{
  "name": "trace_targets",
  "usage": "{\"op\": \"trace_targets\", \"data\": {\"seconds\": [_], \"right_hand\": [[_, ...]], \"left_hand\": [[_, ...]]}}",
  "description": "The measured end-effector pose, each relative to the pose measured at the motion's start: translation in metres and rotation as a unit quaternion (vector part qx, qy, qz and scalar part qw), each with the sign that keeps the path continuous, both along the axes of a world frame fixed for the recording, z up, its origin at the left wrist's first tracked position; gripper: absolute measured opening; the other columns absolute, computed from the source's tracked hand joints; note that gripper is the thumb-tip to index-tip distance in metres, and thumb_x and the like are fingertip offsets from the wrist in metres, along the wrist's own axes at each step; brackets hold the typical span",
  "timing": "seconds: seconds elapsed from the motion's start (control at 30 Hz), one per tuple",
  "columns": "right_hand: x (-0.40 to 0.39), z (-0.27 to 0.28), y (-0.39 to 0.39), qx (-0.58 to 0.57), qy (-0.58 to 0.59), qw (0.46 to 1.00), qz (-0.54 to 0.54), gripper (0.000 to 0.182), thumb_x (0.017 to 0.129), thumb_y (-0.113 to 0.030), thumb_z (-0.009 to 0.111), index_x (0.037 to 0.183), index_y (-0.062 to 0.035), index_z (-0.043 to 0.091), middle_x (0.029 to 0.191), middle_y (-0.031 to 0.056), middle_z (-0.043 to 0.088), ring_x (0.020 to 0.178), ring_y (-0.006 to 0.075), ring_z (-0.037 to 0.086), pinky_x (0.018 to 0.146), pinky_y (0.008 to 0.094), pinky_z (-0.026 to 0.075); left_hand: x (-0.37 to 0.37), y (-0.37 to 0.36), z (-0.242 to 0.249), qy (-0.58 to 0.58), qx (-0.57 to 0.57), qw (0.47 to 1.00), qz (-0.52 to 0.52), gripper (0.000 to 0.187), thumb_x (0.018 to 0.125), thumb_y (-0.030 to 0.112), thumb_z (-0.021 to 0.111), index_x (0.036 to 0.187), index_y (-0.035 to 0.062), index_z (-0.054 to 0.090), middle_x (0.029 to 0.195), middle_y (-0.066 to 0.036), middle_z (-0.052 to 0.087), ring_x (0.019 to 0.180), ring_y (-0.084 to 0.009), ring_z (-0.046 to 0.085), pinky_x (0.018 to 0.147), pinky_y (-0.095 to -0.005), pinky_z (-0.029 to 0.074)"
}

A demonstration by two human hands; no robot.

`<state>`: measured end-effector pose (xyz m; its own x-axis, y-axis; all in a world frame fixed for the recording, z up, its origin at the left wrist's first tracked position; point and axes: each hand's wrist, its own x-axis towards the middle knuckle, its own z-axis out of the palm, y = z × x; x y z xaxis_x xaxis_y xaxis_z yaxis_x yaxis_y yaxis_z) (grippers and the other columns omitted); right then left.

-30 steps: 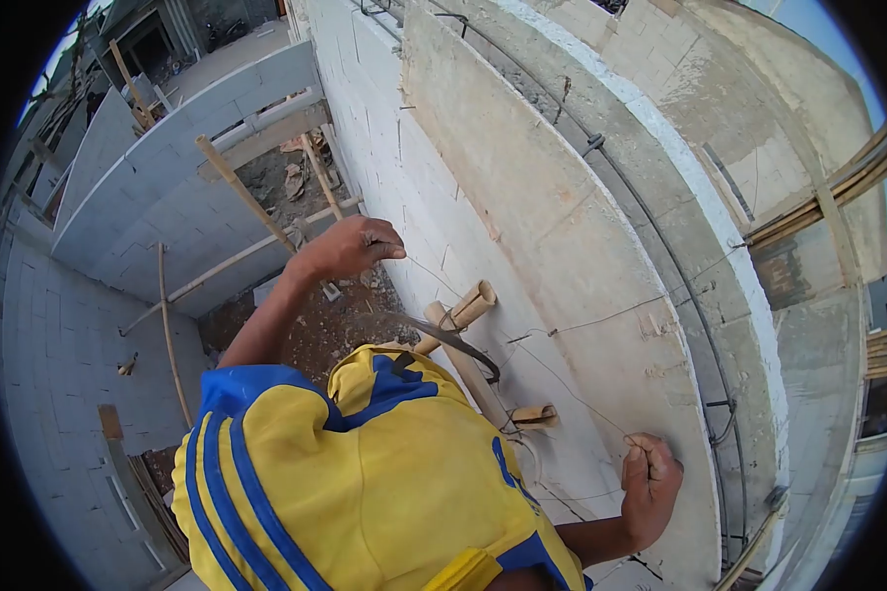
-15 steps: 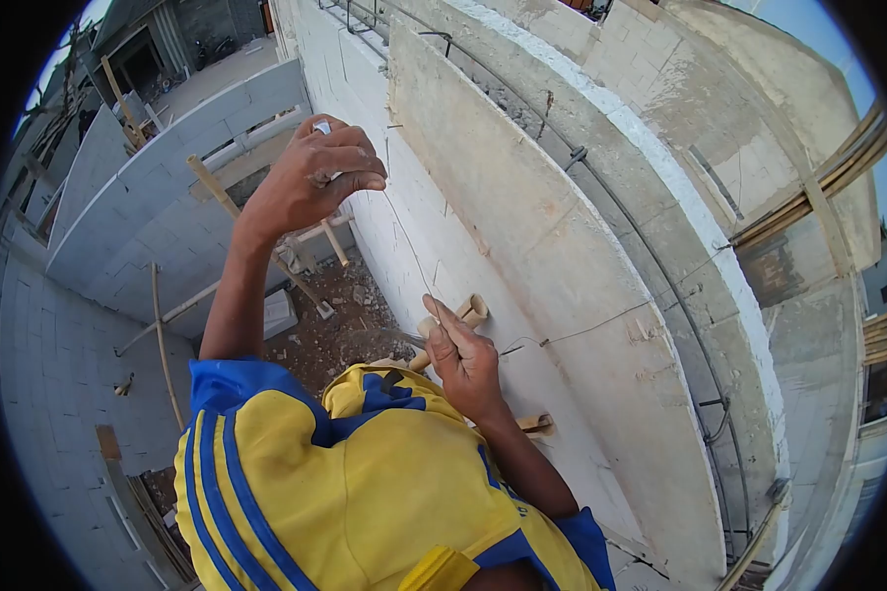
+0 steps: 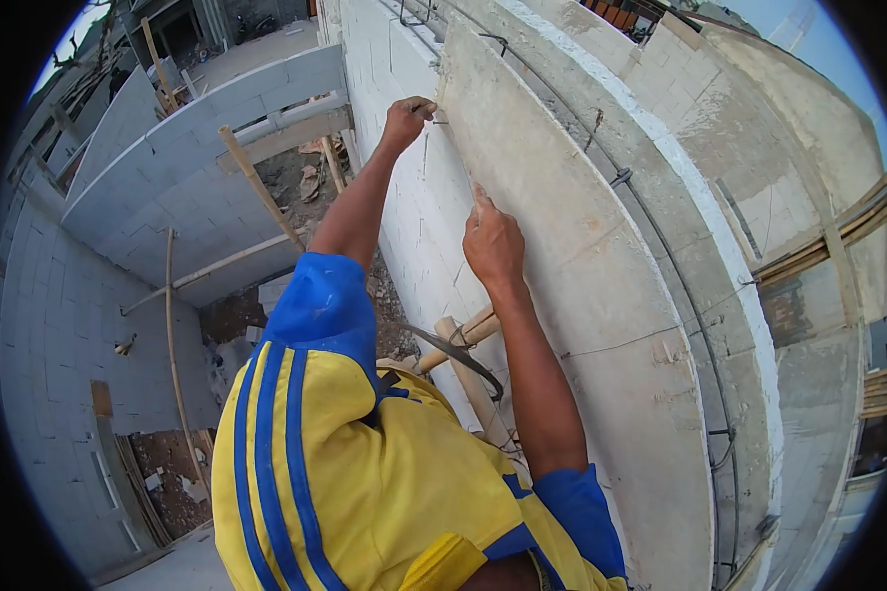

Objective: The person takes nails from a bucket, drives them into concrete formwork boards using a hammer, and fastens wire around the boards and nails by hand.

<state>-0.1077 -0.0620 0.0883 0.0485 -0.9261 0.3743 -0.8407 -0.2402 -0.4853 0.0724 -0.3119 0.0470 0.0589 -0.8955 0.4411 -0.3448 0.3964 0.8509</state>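
Note:
My left hand is closed, its fingertips pinched at the upper left edge of a pale flat board that stands against the white block wall. My right hand is also closed, lower down along the same edge, with its index finger pointing up along the board. A thin wire ran between both hands in the earlier view; against the board's edge it is hard to make out now. What lies inside the fingers is mostly hidden.
Bamboo poles jut from the wall beneath my right arm, with a dark curved strip beside them. Steel bars run along the concrete wall top. Left and below are block walls, a propped pole and rubble.
Both hands have moved up and forward, away from my chest, to the board's left edge. My arms are stretched further out, and the view has shifted slightly.

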Motion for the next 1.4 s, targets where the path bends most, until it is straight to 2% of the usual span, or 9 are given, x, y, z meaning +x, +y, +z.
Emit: {"op": "trace_targets", "data": {"seconds": [0.23,0.37,0.53,0.8,1.0,1.13,1.2,1.27,1.4], "right_hand": [[-0.005,-0.012,-0.013,0.004,0.084,0.996,-0.027,0.037,0.094,-0.013,0.041,0.119,0.0034,0.062,0.088,0.0234,0.07,0.075,0.0405,0.069,0.068,0.0496,0.055],[-0.008,-0.014,-0.013,0.033,0.141,0.989,-0.026,0.028,0.091,-0.01,0.043,0.1,0.0047,0.065,0.083,0.0236,0.07,0.073,0.0396,0.07,0.067,0.0483,0.055],[-0.013,-0.015,-0.013,0.032,0.135,0.99,-0.001,0.022,0.087,-0.008,0.045,0.086,0.0037,0.063,0.077,0.0252,0.068,0.072,0.04,0.07,0.067,0.0477,0.055],[-0.015,-0.024,-0.01,-0.008,0.095,0.995,-0.008,0.02,0.085,-0.007,0.046,0.083,0.0038,0.063,0.071,0.0249,0.067,0.067,0.0368,0.07,0.062,0.0442,0.056],[-0.014,-0.03,-0.01,-0.036,0.109,0.993,-0.003,0.021,0.085,-0.008,0.047,0.084,0.0031,0.064,0.071,0.0231,0.068,0.065,0.033,0.071,0.06,0.0409,0.057],[-0.014,-0.036,-0.009,-0.076,0.116,0.99,-0.026,0.02,0.084,-0.008,0.049,0.084,0.0029,0.065,0.07,0.0203,0.069,0.065,0.0288,0.071,0.058,0.0381,0.056],[-0.016,-0.035,-0.002,-0.085,0.102,0.991,-0.025,0.018,0.083,-0.008,0.05,0.082,0.0012,0.066,0.069,0.0169,0.07,0.062,0.0255,0.071,0.055,0.035,0.054],[-0.016,-0.039,-0.001,-0.121,0.143,0.981,-0.04,0.017,0.083,-0.008,0.052,0.08,-0.0001,0.067,0.068,0.0136,0.07,0.06,0.0235,0.07,0.053,0.0319,0.052],[-0.017,-0.048,0.017,-0.056,0.11,0.989,-0.077,0.016,0.083,-0.008,0.055,0.077,-0.0016,0.068,0.067,0.0129,0.07,0.06,0.0223,0.07,0.052,0.0326,0.051]], "left_hand": [[-0.036,0.02,-0.044,0.11,0.084,0.988,0.069,0.016,0.088,0.017,0.067,0.087,0.0014,0.067,0.073,-0.01,0.07,0.067,-0.0144,0.064,0.063,-0.0314,0.049],[-0.054,0.04,-0.047,-0.134,-0.017,0.982,0.131,0.01,0.085,0.01,0.056,0.085,0.0029,0.063,0.083,-0.022,0.068,0.076,-0.0374,0.067,0.067,-0.0447,0.052],[-0.015,0.039,0.037,-0.485,-0.17,0.852,0.096,0.01,0.083,0.006,0.051,0.087,0.0059,0.06,0.076,-0.016,0.066,0.078,-0.0343,0.067,0.065,-0.048,0.049],[0.007,-0.021,-0.039,0.002,0.283,0.955,-0.085,0.025,0.091,0.028,0.069,0.086,0.0035,0.073,0.07,0.0,0.066,0.054,-0.0119,0.047,0.052,-0.0297,0.04],[-0.013,0.026,0.006,-0.314,-0.038,0.948,0.044,0.021,0.091,0.025,0.06,0.095,0.0087,0.072,0.085,-0.02,0.069,0.081,-0.0414,0.065,0.071,-0.0461,0.052],[0.012,-0.034,0.006,-0.378,-0.16,0.912,-0.001,0.018,0.092,0.023,0.06,0.098,0.0091,0.071,0.086,-0.014,0.071,0.074,-0.0334,0.067,0.065,-0.0431,0.051],[0.002,-0.023,-0.009,-0.211,0.086,0.973,-0.037,0.018,0.096,0.021,0.059,0.093,0.0053,0.069,0.076,-0.006,0.069,0.059,-0.0169,0.058,0.054,-0.0314,0.045],[-0.01,-0.025,-0.066,0.267,0.229,0.927,-0.129,0.021,0.099,0.021,0.058,0.088,0.0041,0.066,0.071,0.0,0.061,0.055,-0.005,0.045,0.048,-0.022,0.035],[-0.057,0.031,-0.048,0.163,0.161,0.973,0.018,0.022,0.099,0.023,0.057,0.087,0.0048,0.063,0.07,-0.001,0.061,0.052,-0.0049,0.044,0.044,-0.0216,0.032]]}}
